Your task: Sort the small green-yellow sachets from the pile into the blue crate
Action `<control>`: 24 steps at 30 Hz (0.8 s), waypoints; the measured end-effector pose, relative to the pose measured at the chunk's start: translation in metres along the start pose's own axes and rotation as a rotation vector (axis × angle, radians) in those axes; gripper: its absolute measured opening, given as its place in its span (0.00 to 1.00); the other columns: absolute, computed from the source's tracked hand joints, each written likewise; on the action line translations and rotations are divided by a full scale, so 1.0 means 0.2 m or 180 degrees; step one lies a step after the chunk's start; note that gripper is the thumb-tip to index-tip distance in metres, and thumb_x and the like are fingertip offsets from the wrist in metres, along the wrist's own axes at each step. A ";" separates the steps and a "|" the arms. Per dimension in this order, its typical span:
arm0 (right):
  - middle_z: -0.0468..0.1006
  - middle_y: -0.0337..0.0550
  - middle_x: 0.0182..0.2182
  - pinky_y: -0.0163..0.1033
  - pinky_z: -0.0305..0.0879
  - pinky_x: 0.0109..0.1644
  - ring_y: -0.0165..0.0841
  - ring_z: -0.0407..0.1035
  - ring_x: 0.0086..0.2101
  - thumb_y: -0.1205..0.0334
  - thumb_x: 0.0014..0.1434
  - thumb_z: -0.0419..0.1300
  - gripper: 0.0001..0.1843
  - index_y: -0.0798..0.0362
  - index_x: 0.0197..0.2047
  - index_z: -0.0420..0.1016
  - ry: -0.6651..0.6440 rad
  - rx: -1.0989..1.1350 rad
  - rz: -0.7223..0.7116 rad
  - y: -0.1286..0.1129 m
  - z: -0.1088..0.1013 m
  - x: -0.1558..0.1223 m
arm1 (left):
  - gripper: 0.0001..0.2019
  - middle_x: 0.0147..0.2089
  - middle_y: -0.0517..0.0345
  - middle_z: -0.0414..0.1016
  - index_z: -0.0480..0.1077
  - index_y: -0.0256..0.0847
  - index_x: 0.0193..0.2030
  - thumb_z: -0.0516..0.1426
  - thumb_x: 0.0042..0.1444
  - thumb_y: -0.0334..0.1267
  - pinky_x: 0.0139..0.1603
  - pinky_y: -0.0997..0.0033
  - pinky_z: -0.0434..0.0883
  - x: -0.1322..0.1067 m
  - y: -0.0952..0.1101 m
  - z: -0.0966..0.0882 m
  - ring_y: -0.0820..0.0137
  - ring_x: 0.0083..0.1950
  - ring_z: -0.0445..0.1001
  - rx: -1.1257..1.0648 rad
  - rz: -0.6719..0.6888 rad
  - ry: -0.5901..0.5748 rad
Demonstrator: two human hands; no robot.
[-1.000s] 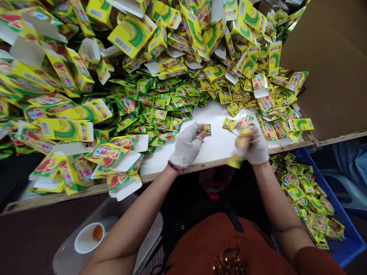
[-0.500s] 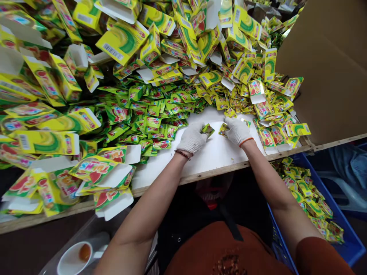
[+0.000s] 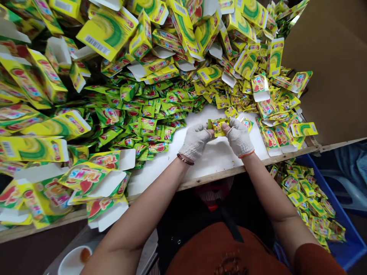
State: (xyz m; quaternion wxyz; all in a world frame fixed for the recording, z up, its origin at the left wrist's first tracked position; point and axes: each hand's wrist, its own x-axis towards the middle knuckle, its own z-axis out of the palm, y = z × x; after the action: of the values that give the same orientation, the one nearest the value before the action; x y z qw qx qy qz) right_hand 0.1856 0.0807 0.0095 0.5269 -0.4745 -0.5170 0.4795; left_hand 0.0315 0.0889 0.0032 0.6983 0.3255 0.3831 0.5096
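In white knit gloves with bare fingertips, both hands meet over the white tabletop [image 3: 212,164]. My left hand [image 3: 195,142] is closed on a small green candy packet [image 3: 209,124], of which only the edge shows. A yellow candy packet [image 3: 219,131] is pinched in my right hand [image 3: 240,138], its printed face up and lying over the green one. Left of my hands spreads a heap of green candy packets [image 3: 149,110]. Beyond them lies a heap of yellow packets [image 3: 222,100], and a loose yellow packet [image 3: 246,123] rests by my right hand.
Open yellow-green cardboard boxes [image 3: 109,34] pile up at the back and left. More boxes [image 3: 269,137] lie at right, beside a large brown cardboard sheet [image 3: 329,84]. A blue crate [image 3: 351,240] of filled boxes stands below right; a white cup [image 3: 73,261] sits lower left.
My hands have come together, bringing the yellow packet against the green one. They were apart before, one packet in each. The view has shifted slightly.
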 end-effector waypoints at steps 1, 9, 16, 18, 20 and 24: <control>0.73 0.37 0.27 0.36 0.70 0.36 0.29 0.67 0.30 0.38 0.50 0.67 0.24 0.51 0.33 0.71 -0.0024 -0.0111 -0.0014 0.00 -0.01 0.00 | 0.15 0.34 0.51 0.79 0.74 0.36 0.32 0.68 0.38 0.40 0.37 0.65 0.77 0.00 0.01 0.00 0.67 0.34 0.77 0.0013 -0.0109 -0.0034; 0.70 0.38 0.26 0.36 0.66 0.34 0.31 0.66 0.32 0.42 0.52 0.67 0.21 0.52 0.31 0.71 0.0165 -0.0714 -0.0271 -0.01 -0.08 -0.02 | 0.18 0.36 0.52 0.79 0.74 0.35 0.40 0.68 0.44 0.41 0.33 0.65 0.79 -0.05 0.06 -0.03 0.66 0.34 0.78 0.0331 -0.0205 -0.0128; 0.72 0.37 0.28 0.33 0.64 0.28 0.27 0.64 0.26 0.39 0.52 0.64 0.23 0.50 0.38 0.69 0.0803 -0.0135 -0.0011 0.05 0.03 -0.07 | 0.15 0.38 0.58 0.78 0.70 0.39 0.40 0.67 0.47 0.39 0.45 0.62 0.80 -0.06 -0.01 0.03 0.70 0.40 0.78 -0.0314 0.0330 0.0362; 0.75 0.40 0.29 0.35 0.68 0.32 0.30 0.67 0.29 0.40 0.51 0.65 0.23 0.51 0.38 0.69 0.0848 -0.0293 0.0013 0.05 0.07 -0.07 | 0.18 0.39 0.58 0.78 0.68 0.40 0.40 0.69 0.47 0.42 0.47 0.62 0.79 -0.07 -0.01 0.05 0.69 0.41 0.79 -0.0353 0.0278 0.0247; 0.75 0.40 0.29 0.36 0.70 0.34 0.31 0.68 0.30 0.42 0.52 0.65 0.22 0.51 0.36 0.68 0.0837 -0.0516 0.0047 0.05 0.09 -0.08 | 0.21 0.40 0.59 0.78 0.66 0.41 0.40 0.70 0.45 0.44 0.46 0.64 0.79 -0.08 -0.02 0.05 0.70 0.41 0.79 -0.0309 0.0267 0.0212; 0.75 0.40 0.30 0.37 0.70 0.34 0.32 0.68 0.30 0.42 0.55 0.63 0.21 0.50 0.39 0.66 0.0908 -0.0650 -0.0004 0.04 0.12 -0.10 | 0.22 0.39 0.60 0.78 0.66 0.41 0.39 0.72 0.43 0.44 0.45 0.67 0.78 -0.06 -0.06 0.04 0.71 0.40 0.78 -0.0309 0.0366 0.0249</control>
State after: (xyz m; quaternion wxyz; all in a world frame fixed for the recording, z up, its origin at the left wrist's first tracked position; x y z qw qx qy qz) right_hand 0.1620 0.0621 0.0004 0.5444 -0.5885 -0.4833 0.3519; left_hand 0.0420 0.0742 0.0003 0.6673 0.2926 0.3656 0.5792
